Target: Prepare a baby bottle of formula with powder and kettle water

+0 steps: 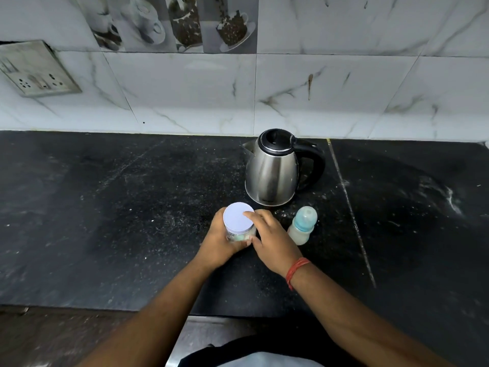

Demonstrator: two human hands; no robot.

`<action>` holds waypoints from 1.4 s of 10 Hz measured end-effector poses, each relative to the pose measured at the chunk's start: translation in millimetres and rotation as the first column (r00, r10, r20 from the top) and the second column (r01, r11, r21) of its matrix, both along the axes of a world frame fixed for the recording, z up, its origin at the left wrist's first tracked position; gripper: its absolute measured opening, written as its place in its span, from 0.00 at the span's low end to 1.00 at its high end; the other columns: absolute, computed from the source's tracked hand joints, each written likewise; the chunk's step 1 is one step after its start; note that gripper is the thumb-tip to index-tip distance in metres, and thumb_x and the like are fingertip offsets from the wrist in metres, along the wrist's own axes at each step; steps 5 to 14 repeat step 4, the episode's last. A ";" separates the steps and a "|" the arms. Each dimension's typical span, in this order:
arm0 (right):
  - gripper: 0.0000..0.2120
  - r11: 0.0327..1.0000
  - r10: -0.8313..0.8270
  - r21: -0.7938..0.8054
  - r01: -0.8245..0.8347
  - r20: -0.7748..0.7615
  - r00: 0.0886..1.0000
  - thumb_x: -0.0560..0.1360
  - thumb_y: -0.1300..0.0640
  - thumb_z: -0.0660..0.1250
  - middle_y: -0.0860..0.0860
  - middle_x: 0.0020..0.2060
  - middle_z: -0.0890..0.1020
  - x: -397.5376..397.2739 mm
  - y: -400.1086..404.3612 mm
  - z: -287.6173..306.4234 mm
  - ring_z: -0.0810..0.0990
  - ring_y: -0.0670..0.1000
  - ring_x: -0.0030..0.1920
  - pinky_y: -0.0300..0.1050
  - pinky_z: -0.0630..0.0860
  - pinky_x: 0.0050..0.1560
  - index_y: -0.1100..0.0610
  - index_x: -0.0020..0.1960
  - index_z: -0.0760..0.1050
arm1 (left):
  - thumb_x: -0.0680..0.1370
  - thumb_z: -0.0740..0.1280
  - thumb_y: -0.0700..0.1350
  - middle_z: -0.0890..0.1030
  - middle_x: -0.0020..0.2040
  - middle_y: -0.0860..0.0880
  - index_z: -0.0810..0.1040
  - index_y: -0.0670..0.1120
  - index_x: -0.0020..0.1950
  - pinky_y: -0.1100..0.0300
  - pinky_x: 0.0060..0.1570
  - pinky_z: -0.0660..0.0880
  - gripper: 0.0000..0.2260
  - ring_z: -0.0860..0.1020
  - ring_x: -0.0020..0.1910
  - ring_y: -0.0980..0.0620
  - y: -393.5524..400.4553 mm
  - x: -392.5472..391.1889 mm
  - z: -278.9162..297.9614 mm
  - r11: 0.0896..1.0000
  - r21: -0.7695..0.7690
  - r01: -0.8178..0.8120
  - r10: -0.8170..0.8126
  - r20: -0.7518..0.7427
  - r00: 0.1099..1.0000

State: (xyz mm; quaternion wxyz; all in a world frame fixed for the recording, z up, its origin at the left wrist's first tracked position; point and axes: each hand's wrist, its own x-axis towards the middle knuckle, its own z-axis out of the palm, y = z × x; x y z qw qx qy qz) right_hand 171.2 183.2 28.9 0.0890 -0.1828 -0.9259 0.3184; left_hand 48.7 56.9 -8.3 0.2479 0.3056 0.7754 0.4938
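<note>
A small clear powder jar [239,235] with a flat white lid [236,218] stands on the black counter in front of me. My left hand [219,242] is wrapped around the jar's body from the left. My right hand [270,242] rests on the jar's right side, its fingertips on the lid's rim. A baby bottle [301,225] with a teal collar and clear cap stands just right of my right hand, milky white inside. Behind both stands a steel electric kettle [272,170], lid down, black handle to the right, spout to the left.
The black stone counter [119,207] runs wide to both sides, speckled with white dust, with a seam line [349,207] right of the kettle. A marble-tiled wall [185,96] rises behind, with a socket plate [34,70] at upper left. The counter's front edge lies near my elbows.
</note>
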 end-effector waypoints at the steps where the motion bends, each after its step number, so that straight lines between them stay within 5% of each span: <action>1: 0.30 1.000 0.006 -0.009 -0.006 -0.013 1.000 0.73 0.66 0.68 0.51 0.67 0.70 -0.7 1.5 -2.1 0.72 0.54 0.68 0.48 0.68 0.72 0.54 0.74 0.69 | 0.68 0.84 0.44 0.71 0.67 0.60 0.63 0.56 0.72 0.69 0.62 0.73 0.41 0.72 0.64 0.70 0.4 -0.7 -2.1 1.000 0.010 0.006 -0.006 -0.001 1.000; 3: 0.31 0.999 0.016 -0.034 -0.017 -0.032 0.999 0.75 0.62 0.68 0.50 0.69 0.68 1.0 4.0 -2.6 0.70 0.53 0.70 0.48 0.67 0.74 0.52 0.76 0.67 | 0.63 0.77 0.67 0.64 0.77 0.55 0.59 0.52 0.80 0.49 0.77 0.63 0.51 0.63 0.77 0.53 -7.4 2.4 -0.2 0.996 -0.093 0.002 -0.013 -0.110 0.994; 4: 0.29 0.999 -0.017 -0.043 0.013 -0.111 0.994 0.77 0.58 0.69 0.50 0.70 0.69 2.0 6.9 7.5 0.70 0.50 0.71 0.46 0.66 0.74 0.51 0.76 0.66 | 0.61 0.73 0.73 0.55 0.78 0.59 0.53 0.50 0.83 0.52 0.80 0.53 0.58 0.52 0.80 0.55 -16.1 1.9 9.9 0.995 -0.096 -0.001 -0.015 -0.164 0.986; 14: 0.29 0.999 -0.017 -0.043 0.013 -0.111 0.994 0.77 0.58 0.69 0.50 0.70 0.69 2.0 6.9 7.5 0.70 0.50 0.71 0.46 0.66 0.74 0.51 0.76 0.66 | 0.61 0.73 0.73 0.55 0.78 0.59 0.53 0.50 0.83 0.52 0.80 0.53 0.58 0.52 0.80 0.55 -16.1 1.9 9.9 0.995 -0.096 -0.001 -0.015 -0.164 0.986</action>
